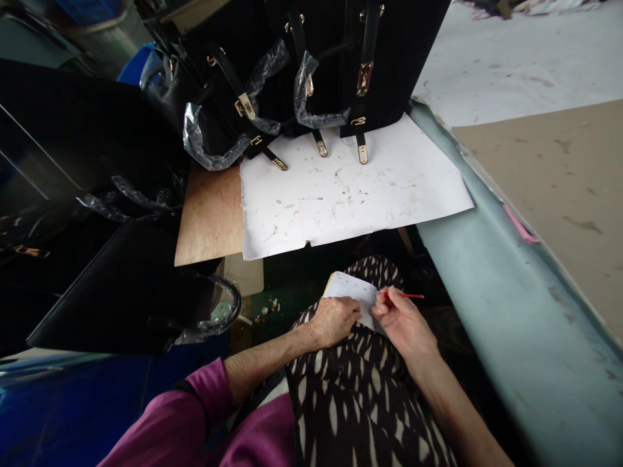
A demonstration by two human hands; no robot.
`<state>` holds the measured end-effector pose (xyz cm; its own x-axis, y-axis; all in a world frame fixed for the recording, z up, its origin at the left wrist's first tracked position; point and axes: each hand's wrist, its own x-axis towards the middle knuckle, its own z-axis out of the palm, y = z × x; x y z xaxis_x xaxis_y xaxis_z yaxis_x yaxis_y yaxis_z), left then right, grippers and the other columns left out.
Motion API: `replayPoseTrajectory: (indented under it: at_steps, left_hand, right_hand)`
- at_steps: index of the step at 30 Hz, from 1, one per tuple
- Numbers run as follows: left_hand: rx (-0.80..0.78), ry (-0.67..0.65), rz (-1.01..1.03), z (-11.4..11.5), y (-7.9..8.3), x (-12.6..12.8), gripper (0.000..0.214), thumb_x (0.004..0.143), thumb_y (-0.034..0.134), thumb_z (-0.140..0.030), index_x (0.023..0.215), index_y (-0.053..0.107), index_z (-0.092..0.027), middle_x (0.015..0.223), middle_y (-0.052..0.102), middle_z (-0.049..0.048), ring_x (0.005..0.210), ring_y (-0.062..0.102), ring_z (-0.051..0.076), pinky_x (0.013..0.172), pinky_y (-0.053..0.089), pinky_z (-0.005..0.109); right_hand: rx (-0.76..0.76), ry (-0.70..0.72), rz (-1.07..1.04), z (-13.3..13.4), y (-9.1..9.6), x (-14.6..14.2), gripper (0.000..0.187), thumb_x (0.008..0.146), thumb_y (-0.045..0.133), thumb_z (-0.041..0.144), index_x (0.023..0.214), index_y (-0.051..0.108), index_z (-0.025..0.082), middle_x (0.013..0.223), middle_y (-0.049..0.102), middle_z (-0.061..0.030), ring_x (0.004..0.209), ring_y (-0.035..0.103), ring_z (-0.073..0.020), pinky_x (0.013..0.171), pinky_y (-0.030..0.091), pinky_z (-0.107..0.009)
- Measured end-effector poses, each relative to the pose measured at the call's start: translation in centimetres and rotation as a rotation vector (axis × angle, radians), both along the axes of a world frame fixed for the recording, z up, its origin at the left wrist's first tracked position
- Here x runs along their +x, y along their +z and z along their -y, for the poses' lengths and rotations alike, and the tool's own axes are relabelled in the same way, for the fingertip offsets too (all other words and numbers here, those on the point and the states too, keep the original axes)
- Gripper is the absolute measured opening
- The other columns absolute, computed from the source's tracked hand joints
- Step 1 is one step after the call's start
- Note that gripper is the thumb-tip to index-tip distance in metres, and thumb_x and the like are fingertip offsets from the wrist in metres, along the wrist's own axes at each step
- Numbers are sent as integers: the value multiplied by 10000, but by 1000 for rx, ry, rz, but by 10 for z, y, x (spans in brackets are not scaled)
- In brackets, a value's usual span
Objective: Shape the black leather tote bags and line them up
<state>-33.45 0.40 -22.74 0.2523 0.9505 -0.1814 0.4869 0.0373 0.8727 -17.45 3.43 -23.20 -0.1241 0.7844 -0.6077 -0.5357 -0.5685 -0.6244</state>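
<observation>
A small white notepad (351, 288) with a yellow edge rests on my lap, over black-and-white patterned cloth (360, 389). My left hand (335, 319) lies on the pad's lower left corner, fingers curled and pressing it down. My right hand (402, 322) is closed in a pinch on a thin red pen (406, 296), whose near end sits at the pad's right edge.
A stained white sheet (350, 191) on a wooden board (209, 217) lies ahead. Black handbags (311, 58) with gold buckles and plastic-wrapped handles stand at its far edge; more black bags (111, 285) lie left. A pale blue table edge (491, 285) runs along the right.
</observation>
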Motion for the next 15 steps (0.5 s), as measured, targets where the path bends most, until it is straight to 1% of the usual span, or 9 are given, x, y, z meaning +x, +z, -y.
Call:
replayPoseTrajectory:
  at_steps: [2,4,6,7,9,11,13,15]
  left_hand:
    - [-17,33,44,0,4,0,144,749,501,-230,656,602,-187,656,557,27,591,460,133,629,328,240]
    - [-65,55,90,-1,7,-3,140,740,502,-223,648,596,-176,615,527,11,561,433,112,598,323,232]
    - [-190,98,215,-2,8,-10,131,733,497,-225,666,590,-163,561,481,-11,508,394,88,532,308,218]
    - [-283,145,321,-3,8,-14,130,731,491,-232,677,581,-155,541,460,-20,475,377,78,493,296,212]
    - [-479,304,595,-6,6,-24,118,716,487,-236,694,555,-142,530,445,-29,418,356,62,426,270,201]
    - [-594,472,807,-9,1,-35,90,680,493,-210,702,533,-133,544,454,-28,392,357,55,394,267,193]
    - [-605,572,876,-13,-5,-47,87,644,496,-167,710,533,-125,563,470,-21,409,385,56,405,299,192]
    - [-579,615,847,-17,-13,-58,90,645,493,-148,717,539,-119,581,489,-13,439,420,59,434,334,193]
  right_hand:
    - [-47,6,-68,-4,-2,-7,145,671,658,324,681,581,201,657,543,25,519,452,-82,513,438,-247]
    - [-82,4,-86,-6,-7,-13,142,675,658,323,693,583,204,651,547,33,524,469,-80,551,466,-252]
    - [-93,1,-79,-4,-13,-15,134,673,665,308,696,585,202,660,561,31,543,493,-84,603,491,-268]
    - [-97,2,-75,-3,-16,-15,131,671,670,298,693,586,201,665,570,27,558,507,-89,639,501,-282]
    - [-101,3,-67,0,-19,-15,123,669,676,287,687,589,201,680,590,22,589,535,-98,719,505,-313]
    - [-96,3,-58,2,-20,-15,113,671,675,287,685,595,208,689,607,23,617,556,-102,782,493,-329]
    - [-85,11,-52,3,-20,-16,106,674,673,291,675,600,214,681,614,28,632,566,-101,817,482,-331]
    - [-69,27,-47,3,-19,-17,103,676,673,293,664,603,218,669,616,33,638,569,-97,835,473,-333]
